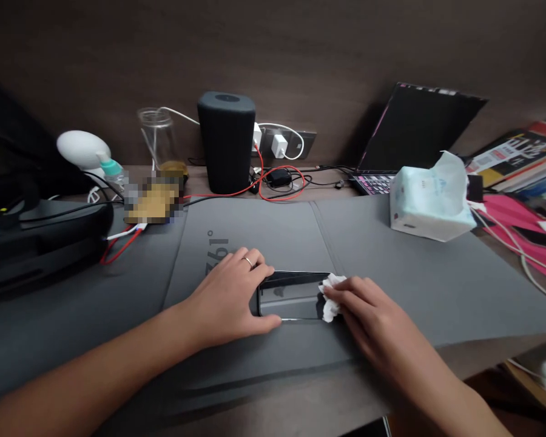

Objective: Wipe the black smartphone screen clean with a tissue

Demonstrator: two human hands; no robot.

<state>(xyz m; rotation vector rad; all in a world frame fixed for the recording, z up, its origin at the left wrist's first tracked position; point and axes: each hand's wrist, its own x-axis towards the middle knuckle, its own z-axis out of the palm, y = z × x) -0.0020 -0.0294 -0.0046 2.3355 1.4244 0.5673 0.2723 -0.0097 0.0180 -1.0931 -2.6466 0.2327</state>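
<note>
A black smartphone (293, 297) lies screen up on a grey mat (264, 224), its long side running left to right. My left hand (232, 291), with a ring on one finger, grips the phone's left end, thumb along the near edge and fingers at the far edge. A crumpled white tissue (332, 303) is pinched in my right hand (368, 306) and rests on the right end of the screen. That end of the phone is hidden under the tissue and fingers.
Behind the mat stand a black speaker (227, 142), a glass jar (159, 136) and tangled red and black cables (282, 182). A tissue pack (428, 203) sits before an open laptop (418, 130) at right, near stacked books (523, 155). A black headset (45, 237) lies left.
</note>
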